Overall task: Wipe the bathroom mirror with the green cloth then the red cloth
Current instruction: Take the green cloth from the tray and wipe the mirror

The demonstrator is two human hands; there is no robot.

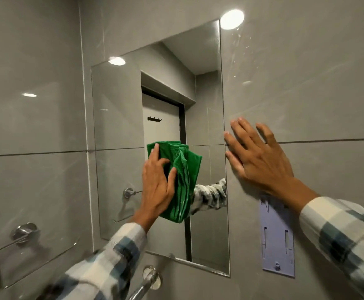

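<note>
the left hand is pressing the bunched green cloth flat against the mirror, fingers spread over the folds and the thumb gripping its right side, so the cloth is sitting at the mirror's middle, a little below centre. the right hand is lying open and flat on the grey wall tile just beside the mirror's right edge, holding nothing, fingertips reaching the edge line. both arms are wearing checked sleeves. a pale lilac wall plate is hanging below the right wrist. a chrome towel ring is sitting on the left wall, and a chrome rail is showing under the mirror. the glass is reflecting a door and a hook rack.
</note>
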